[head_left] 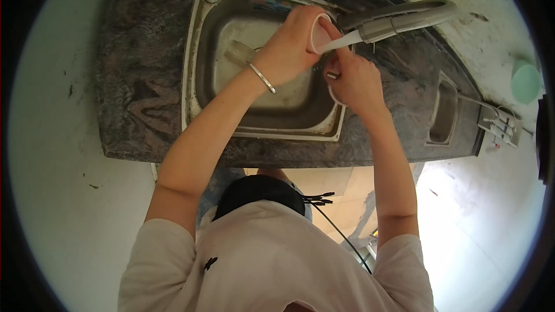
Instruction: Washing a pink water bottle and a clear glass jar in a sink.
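My left hand [292, 43] is wrapped round a small pale pink cup [319, 36], its mouth tilted toward the faucet. Water pours from the metal faucet spout [378, 30] at the cup's mouth. My right hand [355, 78] is close below the stream. One of its fingers reaches up to the cup's opening, while the others are curled. A thin pale curved rim [337, 99] shows under the right palm; most of that thing is hidden. In the steel sink [274, 121] below lies a clear, tumbler-like container [238, 52], partly behind my left wrist.
Dark patterned stone countertop [144, 92] surrounds the sink. A small rectangular steel basin [444, 112] is set into the counter at the right. Beyond it are a power strip with cables [500, 127] and a green cup-like thing [525, 81] by the wall.
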The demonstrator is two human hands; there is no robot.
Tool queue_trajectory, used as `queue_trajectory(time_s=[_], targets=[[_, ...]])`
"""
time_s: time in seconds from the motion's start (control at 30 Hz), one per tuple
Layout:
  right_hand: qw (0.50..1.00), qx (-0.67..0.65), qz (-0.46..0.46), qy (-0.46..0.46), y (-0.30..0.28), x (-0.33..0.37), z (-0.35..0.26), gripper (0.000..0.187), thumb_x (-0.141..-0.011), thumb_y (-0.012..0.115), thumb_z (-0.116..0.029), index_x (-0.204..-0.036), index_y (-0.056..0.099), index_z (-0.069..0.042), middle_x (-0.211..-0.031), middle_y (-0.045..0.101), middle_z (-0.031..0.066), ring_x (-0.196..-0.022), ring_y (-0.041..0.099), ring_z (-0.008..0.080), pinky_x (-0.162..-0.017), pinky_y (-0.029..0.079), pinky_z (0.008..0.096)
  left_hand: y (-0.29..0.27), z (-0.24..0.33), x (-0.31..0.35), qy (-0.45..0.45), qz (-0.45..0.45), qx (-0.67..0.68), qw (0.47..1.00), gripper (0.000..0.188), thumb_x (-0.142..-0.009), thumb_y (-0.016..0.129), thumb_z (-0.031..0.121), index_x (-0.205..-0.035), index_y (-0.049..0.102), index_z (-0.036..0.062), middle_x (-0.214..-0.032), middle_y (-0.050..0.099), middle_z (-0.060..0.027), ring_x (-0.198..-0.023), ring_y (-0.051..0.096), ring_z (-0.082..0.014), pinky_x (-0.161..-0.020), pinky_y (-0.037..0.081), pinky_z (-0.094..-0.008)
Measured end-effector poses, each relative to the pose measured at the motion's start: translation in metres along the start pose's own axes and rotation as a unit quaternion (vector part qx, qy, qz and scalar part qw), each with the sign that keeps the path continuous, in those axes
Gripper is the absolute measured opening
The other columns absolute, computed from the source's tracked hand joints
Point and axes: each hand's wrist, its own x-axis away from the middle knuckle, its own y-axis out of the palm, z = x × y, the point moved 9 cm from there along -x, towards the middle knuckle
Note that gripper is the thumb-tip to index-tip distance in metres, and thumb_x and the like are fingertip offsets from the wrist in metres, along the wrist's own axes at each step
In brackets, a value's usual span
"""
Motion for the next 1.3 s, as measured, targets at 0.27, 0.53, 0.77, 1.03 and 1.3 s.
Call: queue_trajectory(time_s=[0.27,0.53,0.77,1.03,1.3], targets=[[0.958,-0.278,-0.028,-0.07,0.023,0.004,-0.005,0.075,-0.073,0.064,-0.009,-0.14,0.032,-0.021,-0.077,0.066,0.0099,-0.075,0.066,0.0286,-0.069,0.052,0.0392,-0.004,-0.006,0.003,0.009,0.035,0.013,0.999,0.066,-0.066,0.071,-0.002,-0.124,0.042,0.0079,-0.121,0.048,-0.0131,-0.113,0.05,-0.0314,-0.091,0.047,-0.0368],[0.995,-0.075,-0.06,0.019,0.022,0.006,0.0,0.073,-0.077,0.06,-0.005,-0.143,0.031,-0.019,-0.078,0.065,0.009,-0.072,0.064,0.022,-0.072,0.05,0.0327,-0.007,-0.009,0.0,0.017,0.019,-0.022,0.999,0.066,-0.065,0.069,-0.005,-0.124,0.042,0.0067,-0.12,0.048,-0.0141,-0.113,0.049,-0.0308,-0.096,0.042,-0.0355],[0.995,-0.096,-0.009,-0.032,0.012,-0.004,0.0,0.075,-0.075,0.062,-0.008,-0.143,0.03,-0.021,-0.078,0.065,0.0113,-0.071,0.064,0.0294,-0.07,0.05,0.037,0.01,-0.017,0.003,-0.042,-0.049,0.073,0.995,0.068,-0.063,0.068,-0.006,-0.125,0.043,0.0054,-0.122,0.046,-0.0141,-0.115,0.048,-0.0308,-0.097,0.042,-0.036],[0.942,-0.316,-0.096,-0.056,0.027,0.007,-0.008,0.067,-0.075,0.067,-0.015,-0.134,0.036,-0.013,-0.08,0.067,0.0137,-0.08,0.064,0.0355,-0.069,0.051,0.0428,-0.001,-0.014,0.005,0.014,-0.012,-0.014,1.0,0.069,-0.064,0.072,-0.003,-0.125,0.043,0.0079,-0.123,0.046,-0.0135,-0.115,0.049,-0.032,-0.094,0.044,-0.0357],[0.961,-0.263,-0.081,-0.007,0.036,0.016,-0.009,0.066,-0.076,0.061,-0.006,-0.137,0.036,-0.006,-0.073,0.061,0.0102,-0.071,0.062,0.0187,-0.075,0.047,0.0277,0.006,-0.014,0.004,0.034,-0.035,-0.044,0.998,0.068,-0.066,0.071,-0.003,-0.126,0.042,0.0084,-0.122,0.047,-0.0128,-0.113,0.05,-0.0315,-0.094,0.044,-0.0356]])
